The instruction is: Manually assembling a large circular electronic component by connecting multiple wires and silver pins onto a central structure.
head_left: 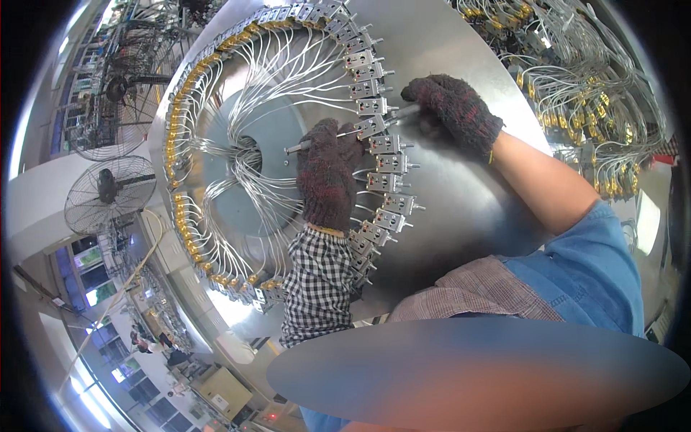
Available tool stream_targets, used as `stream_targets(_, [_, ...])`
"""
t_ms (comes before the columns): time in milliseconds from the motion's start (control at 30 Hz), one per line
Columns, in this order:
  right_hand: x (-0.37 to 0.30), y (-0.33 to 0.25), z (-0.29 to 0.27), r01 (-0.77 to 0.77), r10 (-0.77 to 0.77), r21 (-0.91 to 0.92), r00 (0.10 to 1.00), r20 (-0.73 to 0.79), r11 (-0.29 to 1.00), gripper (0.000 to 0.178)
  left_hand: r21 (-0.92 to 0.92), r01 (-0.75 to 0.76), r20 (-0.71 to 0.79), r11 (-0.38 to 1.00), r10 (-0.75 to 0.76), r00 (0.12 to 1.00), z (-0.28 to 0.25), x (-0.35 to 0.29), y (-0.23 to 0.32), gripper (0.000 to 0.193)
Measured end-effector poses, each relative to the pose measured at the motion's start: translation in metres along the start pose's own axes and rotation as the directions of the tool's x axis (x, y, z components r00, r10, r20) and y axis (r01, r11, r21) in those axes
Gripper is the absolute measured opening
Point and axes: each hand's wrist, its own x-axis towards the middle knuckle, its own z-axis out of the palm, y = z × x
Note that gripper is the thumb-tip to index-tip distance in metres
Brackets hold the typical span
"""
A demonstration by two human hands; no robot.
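Both my hands wear dark knitted gloves with red flecks. My left hand (327, 173) is inside a ring of metal blocks, its fingers closed round a slim metal tool (297, 147). One end pokes out on the left; a thin shaft on the other side reaches a slightly tilted metal block (371, 127). What kind of tool it is, I cannot tell. Outside the ring, my right hand (453, 108) grips a grey cylindrical tool (404, 112) pointed at the same block's outer stud. Its fingertips are partly hidden.
White wires (270, 90) fan from a central hole to blocks and brass-coloured parts (173, 137) around the round metal table (461, 194). More wired brass parts (576, 108) hang at the right. Two large fans (108, 186) stand at the left.
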Motion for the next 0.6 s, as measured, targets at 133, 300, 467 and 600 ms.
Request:
stream_targets(133, [-0.003,-0.015,0.003,0.348,-0.396,-0.494,0.918,0.008,0.797,0.041,-0.411,-0.037,-0.016,0.911,0.034,0.999,-0.01,0.0,-0.02,0.037])
stream_targets(300, [0.003,0.014,-0.004,0.461,-0.542,-0.572,0.84,0.035,0.678,0.034,0.288,-0.186,-0.024,0.94,0.201,0.979,-0.003,-0.001,-0.018,0.039])
stream_targets(467, [0.0,-0.014,0.001,-0.274,0.276,0.145,0.961,0.008,0.951,0.036,0.795,-0.306,0.122,0.523,0.357,0.926,-0.008,-0.007,-0.01,0.037])
stream_targets(600, [-0.003,-0.009,0.004,-0.237,0.252,0.262,0.967,-0.024,0.935,0.036,-0.762,0.027,-0.11,0.647,-0.17,0.979,0.002,-0.003,-0.009,0.032])
